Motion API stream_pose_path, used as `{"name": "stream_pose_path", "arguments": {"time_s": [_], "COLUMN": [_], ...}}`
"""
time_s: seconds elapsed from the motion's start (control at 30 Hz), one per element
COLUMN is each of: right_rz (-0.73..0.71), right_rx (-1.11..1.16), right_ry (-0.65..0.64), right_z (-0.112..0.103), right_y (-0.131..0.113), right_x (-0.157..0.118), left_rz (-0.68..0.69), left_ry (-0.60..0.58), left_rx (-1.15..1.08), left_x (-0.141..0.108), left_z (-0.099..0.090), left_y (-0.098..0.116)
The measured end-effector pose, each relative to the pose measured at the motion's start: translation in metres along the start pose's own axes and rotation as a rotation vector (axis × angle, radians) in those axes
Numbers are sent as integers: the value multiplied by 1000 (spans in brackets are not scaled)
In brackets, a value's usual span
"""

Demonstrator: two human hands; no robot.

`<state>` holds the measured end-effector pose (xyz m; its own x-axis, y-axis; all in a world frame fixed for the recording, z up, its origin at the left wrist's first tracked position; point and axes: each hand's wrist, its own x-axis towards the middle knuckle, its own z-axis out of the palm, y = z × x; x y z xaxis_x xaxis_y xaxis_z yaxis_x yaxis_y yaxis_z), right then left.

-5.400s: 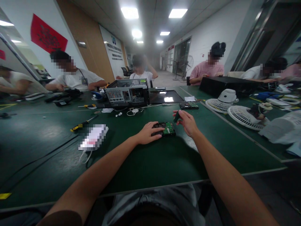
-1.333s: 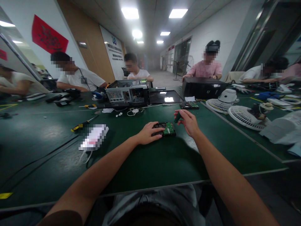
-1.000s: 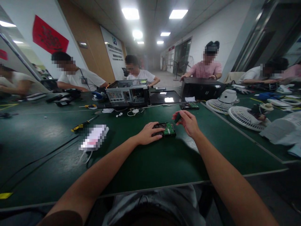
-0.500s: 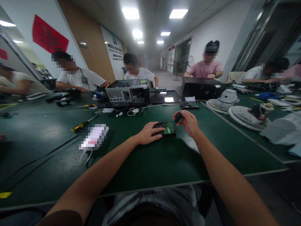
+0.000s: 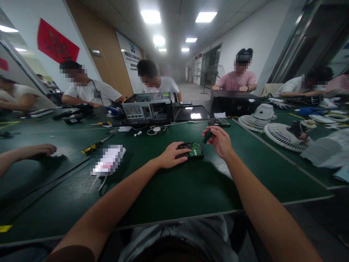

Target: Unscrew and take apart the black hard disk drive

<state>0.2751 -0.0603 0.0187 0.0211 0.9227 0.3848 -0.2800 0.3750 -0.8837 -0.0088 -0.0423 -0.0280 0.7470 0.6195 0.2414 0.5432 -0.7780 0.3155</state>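
On green worktop (image 5: 185, 193), beneath spread fingers of left hand (image 5: 172, 155): hard drive (image 5: 196, 149), long axis left to right; just left of right hand (image 5: 221, 143), with dark green tool (image 5: 207, 136) pinched in fingers.

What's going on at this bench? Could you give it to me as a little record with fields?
Left grip: laid over the left end of a black-and-green drive
Right grip: pinching a small dark green object by the drive's right end
Contact: cannot tell whether that object touches the drive
Beyond: open computer case
Left: yellow-black screwdriver; another person's hand
Right: white fan
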Motion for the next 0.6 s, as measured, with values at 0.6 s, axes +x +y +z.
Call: {"name": "stream_pose_path", "arguments": {"time_s": [0.6], "right_rz": [31], "right_rx": [20], "right_ry": [-17], "right_z": [-2], "right_y": [4], "right_x": [2], "left_rz": [2], "left_ry": [-5], "left_rx": [-10], "left_x": [-1], "left_z": [-2], "left_y": [2]}}
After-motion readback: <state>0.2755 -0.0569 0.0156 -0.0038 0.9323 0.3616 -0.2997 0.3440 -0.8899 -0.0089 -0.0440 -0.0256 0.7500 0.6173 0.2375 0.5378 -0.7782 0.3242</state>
